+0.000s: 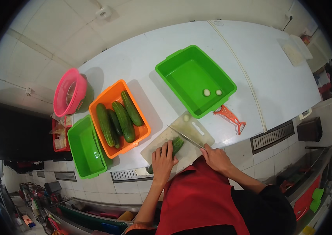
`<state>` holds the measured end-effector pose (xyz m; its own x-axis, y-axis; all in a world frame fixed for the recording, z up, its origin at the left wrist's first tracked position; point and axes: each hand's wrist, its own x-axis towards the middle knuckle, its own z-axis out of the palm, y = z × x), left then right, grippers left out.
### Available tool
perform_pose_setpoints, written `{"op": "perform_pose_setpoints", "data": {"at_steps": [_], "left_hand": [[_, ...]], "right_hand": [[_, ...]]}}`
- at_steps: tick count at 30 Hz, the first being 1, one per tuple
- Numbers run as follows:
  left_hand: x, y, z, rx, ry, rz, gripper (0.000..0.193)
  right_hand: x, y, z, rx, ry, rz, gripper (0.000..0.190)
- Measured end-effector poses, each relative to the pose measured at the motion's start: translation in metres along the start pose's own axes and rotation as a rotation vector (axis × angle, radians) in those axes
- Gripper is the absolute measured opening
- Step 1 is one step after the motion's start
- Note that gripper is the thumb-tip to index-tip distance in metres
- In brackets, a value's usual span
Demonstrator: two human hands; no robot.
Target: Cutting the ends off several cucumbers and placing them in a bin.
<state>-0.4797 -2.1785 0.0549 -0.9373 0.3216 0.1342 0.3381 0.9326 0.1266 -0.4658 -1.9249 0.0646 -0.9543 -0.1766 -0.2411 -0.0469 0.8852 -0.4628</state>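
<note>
A cutting board (161, 140) of pale plastic lies at the table's front edge. On it my left hand (164, 158) presses down a cucumber (178, 145), whose cut end points away from me. My right hand (217, 158) grips a kitchen knife (187, 137) by its handle; the blade lies slantwise over the board, just beyond the cucumber. One pale cut piece (186, 118) rests near the board's far corner. Two similar pieces (206, 92) sit inside a green plastic tub (177, 70) beyond the board.
Several whole cucumbers (121, 119) fill an orange tub (113, 94) left of the board. Beside it stand another green tub (85, 155) and a pink basin (69, 94). An orange peeler (230, 117) lies right of the far green tub, on the white table (260, 53).
</note>
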Motion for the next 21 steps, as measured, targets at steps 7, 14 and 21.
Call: {"op": "perform_pose_setpoints", "data": {"at_steps": [7, 14, 21], "left_hand": [[-0.033, -0.003, -0.036, 0.022, -0.111, 0.166, 0.070], [-0.049, -0.013, -0.031, -0.627, -0.104, -0.075, 0.058], [-0.017, 0.006, -0.035, -0.504, 0.024, -0.210, 0.043]], "right_hand": [[0.049, -0.004, -0.001, 0.255, 0.414, -0.220, 0.027], [0.127, -0.038, 0.030, 0.059, 0.685, -0.241, 0.037], [0.101, -0.052, -0.016, 0.141, 0.497, -0.167, 0.017]]}}
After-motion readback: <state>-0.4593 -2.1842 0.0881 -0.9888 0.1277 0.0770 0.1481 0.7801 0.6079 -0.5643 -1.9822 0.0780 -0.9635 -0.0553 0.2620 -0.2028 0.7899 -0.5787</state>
